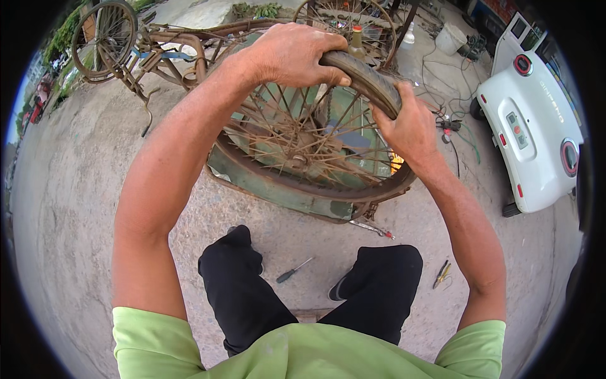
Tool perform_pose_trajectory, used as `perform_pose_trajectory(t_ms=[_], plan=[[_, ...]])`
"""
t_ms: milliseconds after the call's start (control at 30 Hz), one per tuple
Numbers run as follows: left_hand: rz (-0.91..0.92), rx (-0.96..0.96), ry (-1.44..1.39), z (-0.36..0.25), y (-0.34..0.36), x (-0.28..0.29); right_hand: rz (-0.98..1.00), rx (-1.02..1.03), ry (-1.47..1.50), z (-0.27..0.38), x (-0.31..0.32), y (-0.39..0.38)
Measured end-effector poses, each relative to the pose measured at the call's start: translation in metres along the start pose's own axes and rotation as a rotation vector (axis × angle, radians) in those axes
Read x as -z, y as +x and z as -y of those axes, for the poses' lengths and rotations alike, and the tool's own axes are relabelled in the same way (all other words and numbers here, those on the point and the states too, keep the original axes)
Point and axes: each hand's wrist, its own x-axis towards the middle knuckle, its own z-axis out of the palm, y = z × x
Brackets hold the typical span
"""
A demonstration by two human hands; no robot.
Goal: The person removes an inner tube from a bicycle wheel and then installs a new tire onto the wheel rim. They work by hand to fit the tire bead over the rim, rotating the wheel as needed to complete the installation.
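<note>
A rusty spoked bicycle wheel (298, 160) leans tilted in front of me, and a black tyre (363, 77) shows along its far side. My left hand (300, 55) is closed over the tyre at the top, thumb on the near face. Farther right along the same tyre, my right hand (409, 129) is wrapped round it with the fingers on the outer side. A worn green metal tray (278, 196) lies beneath the wheel. The lower rim rests on or just above this tray; I cannot tell which.
A rusty bicycle frame (189, 47) stands at the far left. A screwdriver (293, 270), pliers (441, 275) and a red-tipped tool (372, 228) lie on the concrete. A glass bottle (356, 43) stands behind the tyre. Cables trail near a white vehicle (530, 132) at right.
</note>
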Motion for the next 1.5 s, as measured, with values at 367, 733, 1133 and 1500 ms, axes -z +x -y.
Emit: perform_pose_trajectory(t_ms=[367,733,1133,1500], plan=[[0.093,-0.016,0.111,-0.071,0.028,-0.005,0.073,-0.129,0.253,-0.053,-0.001,-0.042],[0.114,0.349,-0.054,0.014,-0.028,0.018,0.523,-0.092,0.321,-0.035,0.04,0.017],[-0.329,0.321,-0.04,0.004,-0.054,-0.005,0.356,0.058,-0.04,0.073,0.028,0.063],[-0.553,0.209,0.13,0.006,-0.067,-0.027,0.178,0.168,-0.187,0.075,0.003,0.056]])
